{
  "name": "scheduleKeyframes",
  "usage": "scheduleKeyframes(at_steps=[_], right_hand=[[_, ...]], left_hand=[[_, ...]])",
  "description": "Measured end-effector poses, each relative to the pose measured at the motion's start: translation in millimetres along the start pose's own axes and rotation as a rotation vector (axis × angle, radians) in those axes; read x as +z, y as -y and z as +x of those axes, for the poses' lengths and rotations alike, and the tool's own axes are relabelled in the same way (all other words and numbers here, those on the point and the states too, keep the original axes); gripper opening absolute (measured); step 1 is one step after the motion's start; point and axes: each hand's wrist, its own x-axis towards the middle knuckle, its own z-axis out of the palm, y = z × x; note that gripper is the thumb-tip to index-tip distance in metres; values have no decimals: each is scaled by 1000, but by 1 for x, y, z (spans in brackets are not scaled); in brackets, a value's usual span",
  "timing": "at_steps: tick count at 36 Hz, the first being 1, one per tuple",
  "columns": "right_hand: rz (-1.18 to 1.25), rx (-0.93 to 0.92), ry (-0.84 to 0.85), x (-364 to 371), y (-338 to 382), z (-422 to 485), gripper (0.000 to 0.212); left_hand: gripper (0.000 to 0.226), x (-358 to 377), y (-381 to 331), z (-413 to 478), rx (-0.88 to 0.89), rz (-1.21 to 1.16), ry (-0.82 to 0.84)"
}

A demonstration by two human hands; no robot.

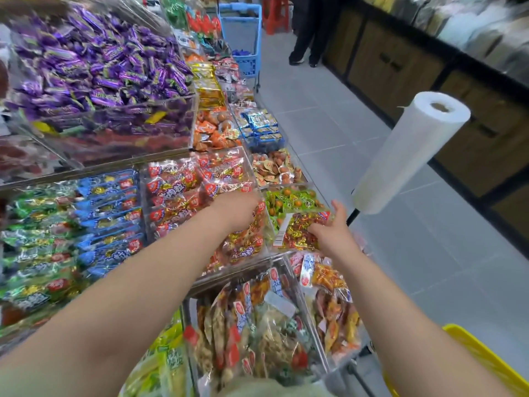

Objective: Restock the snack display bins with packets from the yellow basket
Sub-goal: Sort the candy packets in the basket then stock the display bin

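Observation:
My right hand (333, 232) grips a red and gold snack packet (297, 230) with a barcode label, held over the front edge of the clear display bins. My left hand (237, 212) reaches down into the bin of red packets (177, 190); its fingers curl among the packets there and are partly hidden. The yellow basket (483, 359) shows only as a rim at the bottom right corner, beside my right forearm.
Clear bins hold blue packets (110, 213), green packets (37, 247), purple candies (94, 67) and mixed bags (257, 325). A roll of plastic bags (409, 153) stands on a pole at the display's right edge. A blue cart (243, 32) and a person's legs (307, 32) stand down the grey-tiled aisle.

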Motion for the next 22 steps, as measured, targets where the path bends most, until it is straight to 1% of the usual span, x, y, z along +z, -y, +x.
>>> scheduleKeyframes(at_steps=[5,11,15,17,19,22], right_hand=[[-9,9,-10,1,-4,1,74],[-27,-10,-37,1,-9,-1,71],[-44,-1,-50,0,-11,-3,71],[-49,5,-56,0,-12,-3,70],[-49,9,-61,1,-13,-4,68],[-48,18,-66,2,-12,-5,64]], left_hand=[[41,-11,6,6,133,130,-34],[45,-19,11,16,241,196,-54],[49,-7,19,16,180,48,9],[51,3,19,12,152,60,4],[60,14,18,9,140,137,-21],[95,25,20,5,87,216,-62]])
